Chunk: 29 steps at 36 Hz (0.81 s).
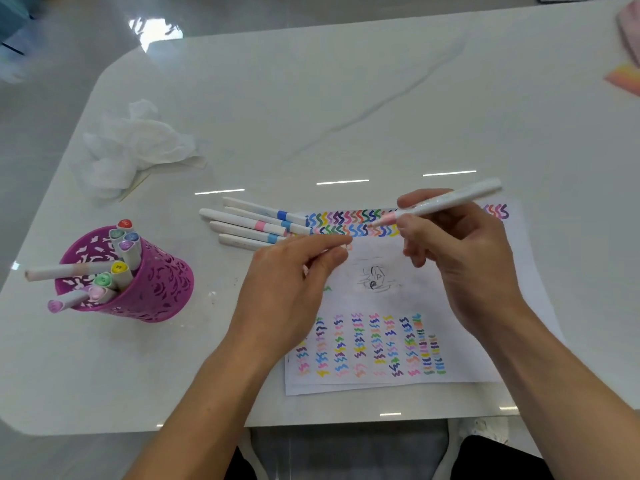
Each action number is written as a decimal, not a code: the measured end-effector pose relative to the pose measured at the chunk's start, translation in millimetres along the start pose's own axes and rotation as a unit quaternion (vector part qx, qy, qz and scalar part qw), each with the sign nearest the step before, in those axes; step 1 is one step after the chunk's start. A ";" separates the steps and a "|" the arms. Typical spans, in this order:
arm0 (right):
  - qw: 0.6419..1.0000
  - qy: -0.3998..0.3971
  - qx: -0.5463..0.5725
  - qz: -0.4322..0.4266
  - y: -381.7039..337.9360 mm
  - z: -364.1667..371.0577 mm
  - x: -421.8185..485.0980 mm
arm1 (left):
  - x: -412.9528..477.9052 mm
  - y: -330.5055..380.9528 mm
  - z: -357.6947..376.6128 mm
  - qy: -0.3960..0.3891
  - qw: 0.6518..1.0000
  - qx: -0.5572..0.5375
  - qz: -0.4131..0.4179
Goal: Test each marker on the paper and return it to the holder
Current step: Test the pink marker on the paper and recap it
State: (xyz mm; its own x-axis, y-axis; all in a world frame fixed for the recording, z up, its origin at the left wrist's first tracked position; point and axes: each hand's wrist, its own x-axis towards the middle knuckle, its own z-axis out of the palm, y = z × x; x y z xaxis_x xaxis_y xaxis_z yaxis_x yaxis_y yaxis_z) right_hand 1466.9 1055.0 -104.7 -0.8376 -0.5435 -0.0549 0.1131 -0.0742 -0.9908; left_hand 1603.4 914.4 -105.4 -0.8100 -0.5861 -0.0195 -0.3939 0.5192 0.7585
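My right hand (460,258) grips a white marker (450,199) with its cap off. Its pink tip points left and hovers at the second row of squiggles near the top of the paper (485,341). My left hand (294,282) rests on the paper's left edge, its fingertips pinching a small pale cap (346,247) that is mostly hidden. The paper carries rows of coloured squiggles at top and bottom and a small pencil sketch in the middle. A purple cut-out holder (162,289) stands at the left with several markers in it.
Several capped white markers (249,225) lie side by side on the white table (346,98), just left of the paper's top edge. A crumpled white tissue (138,147) lies at the back left. Pink and orange items (627,74) sit at the far right corner.
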 end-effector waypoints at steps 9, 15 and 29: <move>0.999 -0.020 -0.008 -0.033 -14.0 5.5 -7.3 | 3.2 6.4 -3.9 -0.018 0.971 -0.226 -0.077; 0.998 -0.028 -0.024 -0.042 -12.4 10.0 -10.2 | 4.5 7.1 -1.5 -0.036 0.968 -0.237 -0.067; 0.995 -0.045 -0.083 -0.023 -2.4 11.8 -8.4 | 2.7 4.9 -1.9 -0.077 0.976 -0.203 -0.030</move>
State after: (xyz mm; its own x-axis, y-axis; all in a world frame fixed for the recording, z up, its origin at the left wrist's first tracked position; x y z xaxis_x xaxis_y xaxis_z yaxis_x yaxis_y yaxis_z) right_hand 1479.9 1049.9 -100.4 -0.7877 -0.6160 -0.0044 -0.0212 0.0342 -0.9992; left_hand 1600.2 914.2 -100.5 -0.8584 -0.4915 -0.1466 -0.2645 0.1793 0.9476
